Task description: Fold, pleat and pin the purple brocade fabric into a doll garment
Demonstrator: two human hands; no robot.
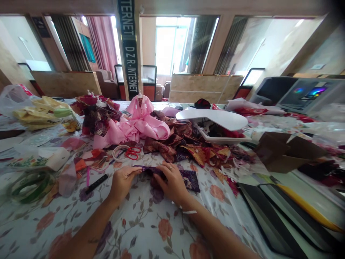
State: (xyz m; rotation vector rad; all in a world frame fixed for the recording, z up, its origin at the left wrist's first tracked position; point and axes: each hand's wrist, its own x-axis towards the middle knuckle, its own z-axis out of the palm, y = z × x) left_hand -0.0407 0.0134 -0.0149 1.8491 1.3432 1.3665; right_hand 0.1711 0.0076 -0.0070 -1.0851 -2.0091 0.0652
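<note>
A strip of dark purple patterned fabric stretches between my two hands, just above the flowered tablecloth. My left hand pinches its left end between thumb and fingers. Bent over the middle of the strip, my right hand has its fingers pressed on the cloth, and the right end sticks out beyond it. Red-handled scissors lie beyond my left hand, beside a white roll of tape. A short black strip rests left of my left hand.
Pink fabric on a small dress form stands at the back, beside heaped brown satin. A white sewing-machine-like case sits behind. Green tape lies left; a brown cardboard box and dark flat panels lie right.
</note>
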